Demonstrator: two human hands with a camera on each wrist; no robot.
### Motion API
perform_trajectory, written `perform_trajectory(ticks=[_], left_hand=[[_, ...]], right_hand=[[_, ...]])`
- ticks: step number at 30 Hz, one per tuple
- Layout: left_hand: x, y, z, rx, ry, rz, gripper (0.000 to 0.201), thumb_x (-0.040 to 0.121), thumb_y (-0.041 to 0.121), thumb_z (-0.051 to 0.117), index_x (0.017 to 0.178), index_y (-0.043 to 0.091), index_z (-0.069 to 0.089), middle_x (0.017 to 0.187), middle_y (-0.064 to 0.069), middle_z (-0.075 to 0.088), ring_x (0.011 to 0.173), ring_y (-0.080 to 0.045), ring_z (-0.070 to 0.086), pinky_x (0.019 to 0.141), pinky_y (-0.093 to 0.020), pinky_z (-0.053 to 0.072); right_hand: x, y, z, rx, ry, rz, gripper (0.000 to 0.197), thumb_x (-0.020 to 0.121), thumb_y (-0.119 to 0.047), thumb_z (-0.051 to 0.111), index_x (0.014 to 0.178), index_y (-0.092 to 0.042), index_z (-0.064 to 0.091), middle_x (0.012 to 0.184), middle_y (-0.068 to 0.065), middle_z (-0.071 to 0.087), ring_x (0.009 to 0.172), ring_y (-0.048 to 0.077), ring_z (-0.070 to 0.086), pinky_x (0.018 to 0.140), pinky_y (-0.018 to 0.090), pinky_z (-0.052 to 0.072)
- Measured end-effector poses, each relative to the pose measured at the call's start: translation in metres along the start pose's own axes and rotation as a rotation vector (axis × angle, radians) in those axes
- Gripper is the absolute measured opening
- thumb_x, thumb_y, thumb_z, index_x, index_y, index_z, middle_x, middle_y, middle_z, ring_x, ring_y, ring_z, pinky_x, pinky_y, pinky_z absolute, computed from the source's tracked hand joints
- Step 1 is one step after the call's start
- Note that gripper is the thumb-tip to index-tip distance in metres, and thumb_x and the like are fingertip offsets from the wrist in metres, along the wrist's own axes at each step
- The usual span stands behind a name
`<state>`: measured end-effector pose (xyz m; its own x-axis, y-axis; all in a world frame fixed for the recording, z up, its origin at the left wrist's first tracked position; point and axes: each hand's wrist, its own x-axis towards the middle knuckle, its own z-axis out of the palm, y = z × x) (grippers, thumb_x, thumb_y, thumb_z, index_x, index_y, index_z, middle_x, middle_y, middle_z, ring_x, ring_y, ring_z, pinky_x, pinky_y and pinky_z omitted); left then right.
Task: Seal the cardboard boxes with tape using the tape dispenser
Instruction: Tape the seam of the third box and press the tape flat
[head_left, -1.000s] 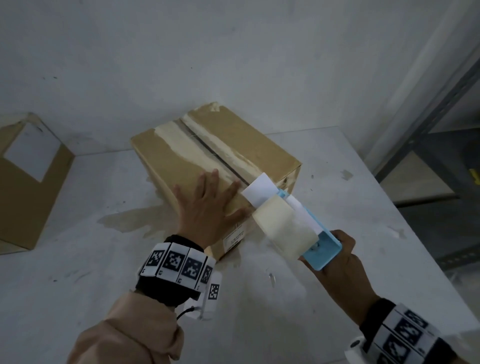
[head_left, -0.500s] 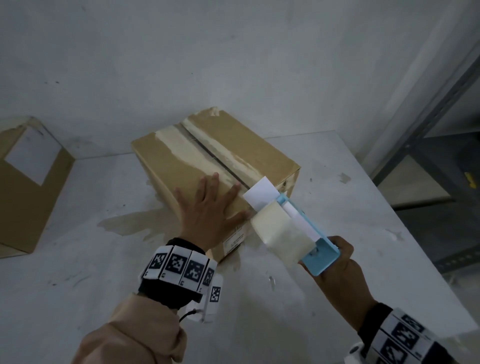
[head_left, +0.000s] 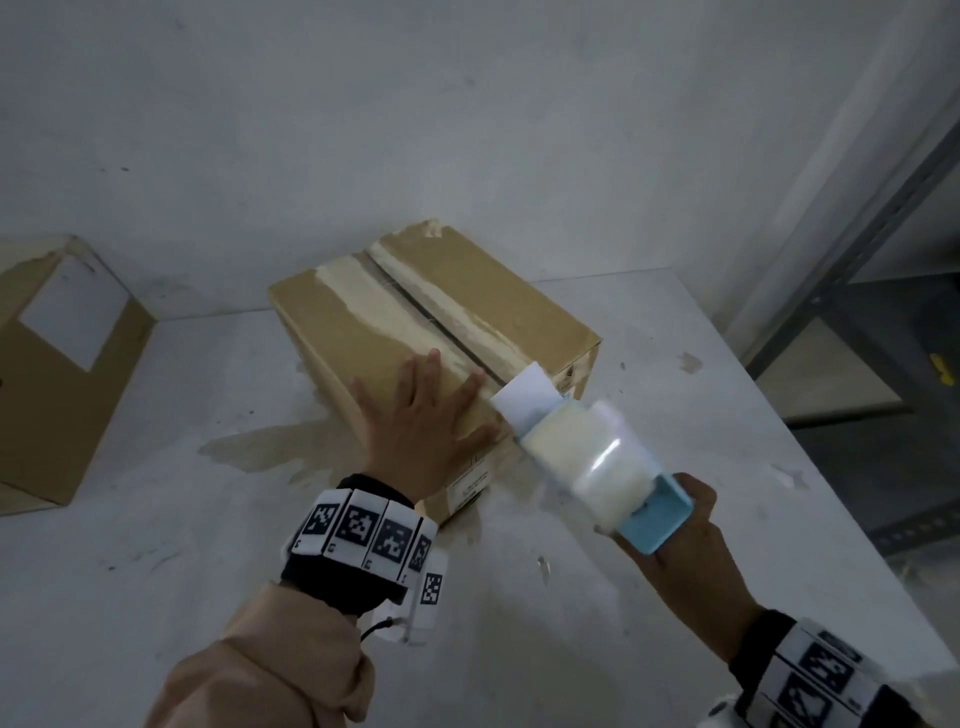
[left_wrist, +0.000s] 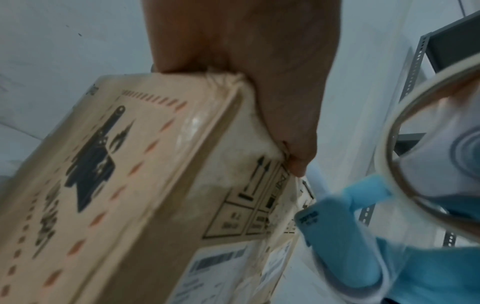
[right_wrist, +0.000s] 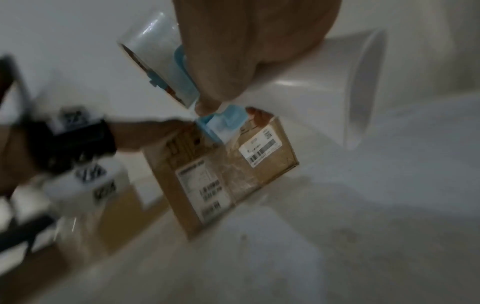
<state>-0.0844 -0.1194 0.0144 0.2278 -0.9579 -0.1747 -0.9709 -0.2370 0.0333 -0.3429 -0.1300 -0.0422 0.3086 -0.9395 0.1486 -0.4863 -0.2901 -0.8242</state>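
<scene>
A brown cardboard box (head_left: 467, 306) stands on the white table (head_left: 208, 545), its top seam running away from me between old pale tape strips. My left hand (head_left: 421, 426) lies flat with spread fingers on the near part of the box top, thumb at the near edge (left_wrist: 298, 164). My right hand (head_left: 680, 525) grips the handle of a light-blue tape dispenser (head_left: 654, 514) with a clear tape roll (head_left: 587, 457). The dispenser's front (right_wrist: 221, 125) sits at the box's near top edge by the seam, its white flap (head_left: 527, 400) over the corner.
A second cardboard box (head_left: 57, 364) with a white label stands at the far left of the table. A grey metal shelving rack (head_left: 852, 312) is beyond the table's right edge. A wall runs close behind the boxes. Brownish stains mark the tabletop near the box.
The dispenser has shifted slightly in my right hand and now looks motion-blurred at the box's near edge. My left hand stays flat on the box top.
</scene>
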Motion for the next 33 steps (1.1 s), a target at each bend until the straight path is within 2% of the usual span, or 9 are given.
perform_trajectory(ticks=[5,10,13,15,20,23,28,30,33], left_hand=[[0.001,0.002,0.001,-0.059,-0.002,-0.032,0.065,0.084,0.071,0.024,0.143,0.048,0.005,0.157,0.002,-0.006,0.144,-0.023,-0.005,0.104,-0.069,-0.004],[0.001,0.001,-0.001,-0.054,0.004,-0.034,0.065,0.084,0.071,0.023,0.143,0.048,0.005,0.157,0.001,-0.005,0.144,-0.024,-0.004,0.104,-0.070,-0.002],[0.000,0.002,-0.001,-0.034,0.002,-0.028,0.066,0.085,0.070,0.023,0.143,0.046,0.005,0.157,0.000,-0.004,0.144,-0.025,-0.004,0.103,-0.071,0.000],[0.000,0.002,-0.003,-0.041,-0.018,-0.026,0.067,0.084,0.070,0.022,0.144,0.045,0.004,0.157,-0.001,-0.005,0.144,-0.025,-0.006,0.102,-0.072,-0.001],[-0.002,0.000,-0.002,-0.020,-0.001,-0.004,0.069,0.084,0.069,0.025,0.145,0.043,0.004,0.157,-0.001,-0.005,0.144,-0.025,-0.004,0.103,-0.072,0.004],[-0.002,-0.002,-0.001,-0.024,0.007,0.001,0.068,0.084,0.069,0.025,0.144,0.044,0.004,0.157,0.000,-0.005,0.144,-0.023,-0.004,0.103,-0.071,0.005],[-0.002,-0.001,-0.003,-0.034,-0.007,0.009,0.069,0.084,0.069,0.026,0.144,0.045,0.003,0.157,0.000,-0.007,0.145,-0.023,-0.006,0.103,-0.071,0.004],[-0.002,-0.001,-0.003,-0.035,-0.012,0.009,0.069,0.084,0.069,0.025,0.145,0.044,0.001,0.157,-0.001,-0.007,0.144,-0.023,-0.006,0.102,-0.071,0.004],[-0.004,-0.001,-0.002,0.050,-0.019,0.017,0.072,0.083,0.069,0.018,0.145,0.042,-0.003,0.156,-0.004,-0.008,0.144,-0.026,-0.004,0.101,-0.073,0.008]], right_hand=[[0.005,0.017,-0.003,0.270,0.044,0.065,0.070,0.058,-0.035,0.075,0.103,0.011,0.046,0.094,0.019,0.058,0.059,0.022,0.059,0.046,0.027,0.051],[0.004,0.005,-0.007,0.340,0.073,0.014,0.085,0.054,-0.049,0.080,0.105,0.009,0.046,0.091,0.020,0.059,0.063,0.021,0.060,0.048,0.025,0.052],[0.004,-0.009,-0.011,0.365,-0.018,-0.026,0.049,0.055,-0.015,0.084,0.087,0.003,0.053,0.073,0.004,0.064,0.060,0.009,0.063,0.052,0.017,0.051],[0.005,-0.010,-0.011,0.312,-0.064,0.003,0.046,0.052,0.005,0.084,0.084,-0.003,0.052,0.074,0.006,0.062,0.064,0.004,0.064,0.055,0.017,0.053],[-0.002,-0.003,-0.005,0.047,-0.074,0.159,0.077,0.047,-0.046,0.087,0.093,-0.003,0.044,0.070,0.001,0.060,0.061,0.023,0.065,0.056,0.046,0.056],[-0.010,-0.017,0.000,-0.070,-0.014,0.127,0.066,0.057,-0.023,0.086,0.093,-0.019,0.032,0.073,-0.006,0.051,0.059,0.033,0.062,0.054,0.045,0.053],[-0.011,-0.025,-0.004,-0.113,-0.040,0.119,0.063,0.060,-0.022,0.085,0.084,-0.028,0.027,0.073,-0.007,0.049,0.059,0.027,0.059,0.057,0.038,0.052],[-0.009,-0.024,-0.006,-0.098,-0.055,0.103,0.062,0.061,-0.026,0.084,0.086,-0.027,0.028,0.076,-0.008,0.049,0.062,0.026,0.061,0.058,0.036,0.052],[-0.009,-0.023,-0.006,-0.061,-0.038,0.083,0.072,0.057,-0.056,0.074,0.097,-0.019,0.028,0.078,-0.011,0.049,0.057,0.012,0.058,0.052,0.021,0.052]])
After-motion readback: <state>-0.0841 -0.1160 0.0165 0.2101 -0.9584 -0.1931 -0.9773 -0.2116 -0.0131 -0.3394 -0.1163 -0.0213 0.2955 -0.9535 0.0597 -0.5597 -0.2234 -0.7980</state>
